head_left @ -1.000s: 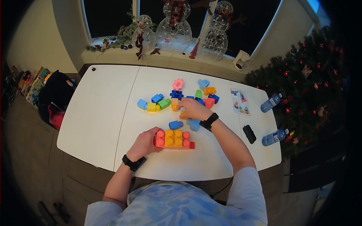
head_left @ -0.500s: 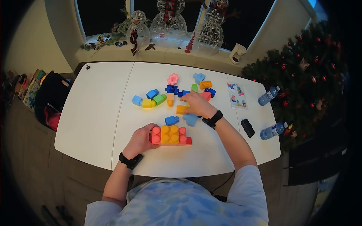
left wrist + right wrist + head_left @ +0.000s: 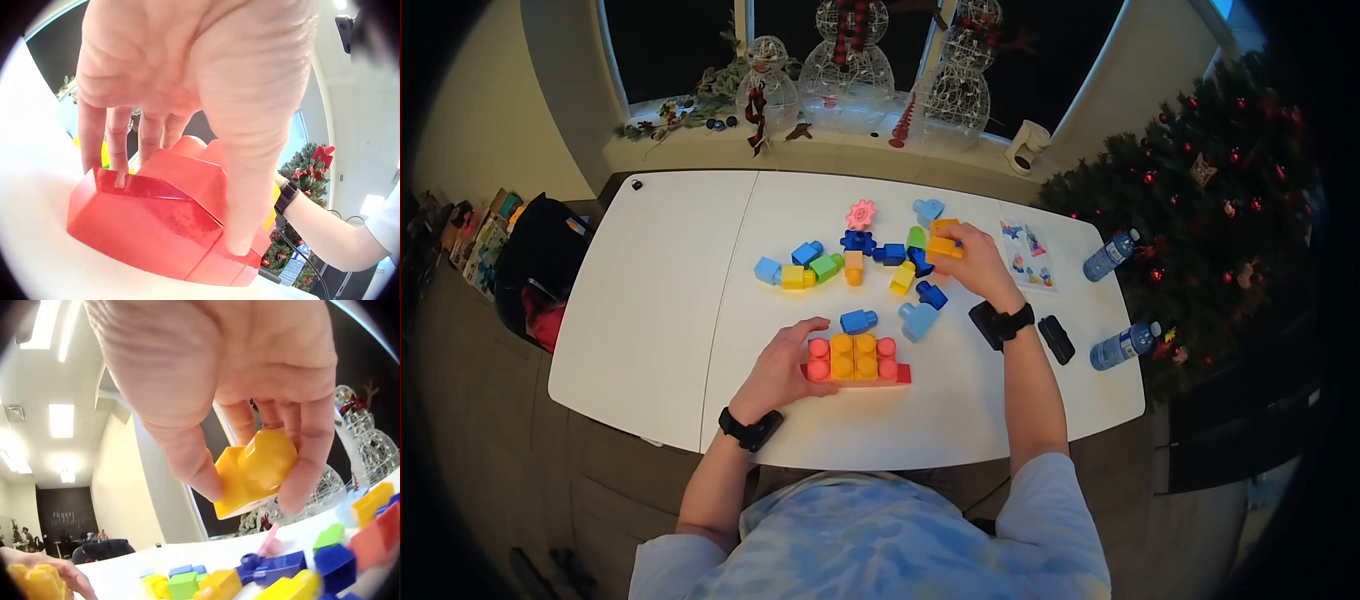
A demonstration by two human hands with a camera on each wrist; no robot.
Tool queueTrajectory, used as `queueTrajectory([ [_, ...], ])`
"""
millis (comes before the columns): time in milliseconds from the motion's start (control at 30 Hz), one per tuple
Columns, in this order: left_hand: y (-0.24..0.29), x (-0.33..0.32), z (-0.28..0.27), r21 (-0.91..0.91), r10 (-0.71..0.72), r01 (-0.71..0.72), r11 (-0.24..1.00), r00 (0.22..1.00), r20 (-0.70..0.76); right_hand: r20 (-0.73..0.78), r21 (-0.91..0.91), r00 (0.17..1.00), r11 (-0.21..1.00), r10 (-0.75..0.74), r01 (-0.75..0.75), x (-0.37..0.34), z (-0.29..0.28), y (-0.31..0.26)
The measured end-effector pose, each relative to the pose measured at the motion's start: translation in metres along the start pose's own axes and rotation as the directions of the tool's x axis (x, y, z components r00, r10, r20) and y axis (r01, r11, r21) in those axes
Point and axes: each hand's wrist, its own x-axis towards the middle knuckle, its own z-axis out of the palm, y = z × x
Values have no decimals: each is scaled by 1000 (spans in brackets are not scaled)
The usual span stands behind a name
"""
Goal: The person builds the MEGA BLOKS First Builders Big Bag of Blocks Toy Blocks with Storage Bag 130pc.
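My right hand (image 3: pixel 972 262) pinches an orange toy building block (image 3: pixel 240 481) between thumb and fingers, raised over the far-right part of a loose group of blocks. A light blue block (image 3: pixel 927 210) and a green block (image 3: pixel 916 237) lie near it. My left hand (image 3: pixel 778 372) stands around the left end of a built block row (image 3: pixel 855 372) close to my side of the table. In the left wrist view, the thumb rests on the near face of its red base (image 3: pixel 144 228), fingers reaching down the far side. Red and yellow-orange studded blocks top the row.
Blue, yellow, green and orange blocks (image 3: pixel 853 267) lie scattered mid-table, with a pink gear (image 3: pixel 861 214) and dark blue gear (image 3: pixel 858 242) behind. A picture sheet (image 3: pixel 1028 255), a black case (image 3: pixel 1056 340) and two water bottles (image 3: pixel 1110 256) are at the right.
My right hand has taken up the orange block from the middle of the group and carried it right and away from me. My left hand stays by the built row, its fingers slightly more spread.
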Motion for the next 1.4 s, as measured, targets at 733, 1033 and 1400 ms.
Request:
queueTrajectory([
  [733, -14, 10, 10, -224, -95, 111, 968, 992, 79, 219, 176, 860, 885, -461, 431, -53, 77, -126],
  [1033, -16, 10, 13, -158, -58, 66, 985, 997, 60, 232, 139, 835, 867, -498, 479, -52, 85, -124],
  [1400, -11, 9, 9, -152, -94, 106, 983, 992, 87, 275, 374, 866, 877, -417, 304, -17, 55, -97],
])
